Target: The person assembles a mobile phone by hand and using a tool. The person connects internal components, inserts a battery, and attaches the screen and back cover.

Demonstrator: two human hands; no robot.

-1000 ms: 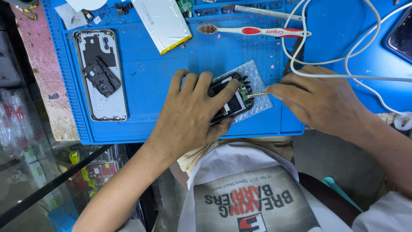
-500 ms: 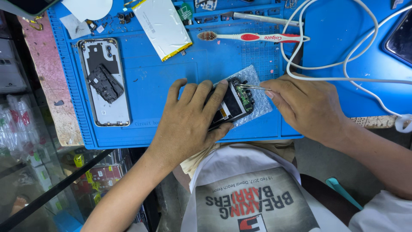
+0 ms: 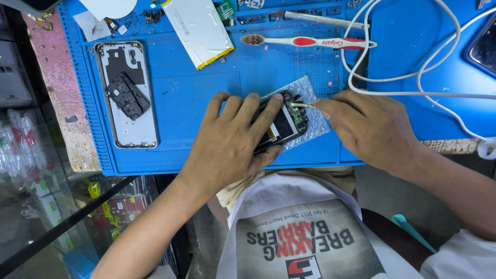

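Note:
An opened phone (image 3: 285,123) with its circuit board showing lies on a piece of bubble wrap (image 3: 310,103) on the blue work mat (image 3: 206,93). My left hand (image 3: 232,142) lies over the phone's left part and holds it down. My right hand (image 3: 369,126) pinches thin metal tweezers (image 3: 301,105), whose tips touch the board at the phone's upper right end.
A white phone back cover (image 3: 126,93) with a black part on it lies at the mat's left. A silver battery (image 3: 199,28), a red-and-white toothbrush (image 3: 310,41) and white cables (image 3: 413,77) lie at the back. A glass shelf edge is at lower left.
The view has shifted slightly. My right hand has moved the tweezers a little up along the phone's right end. My left hand stays on the phone.

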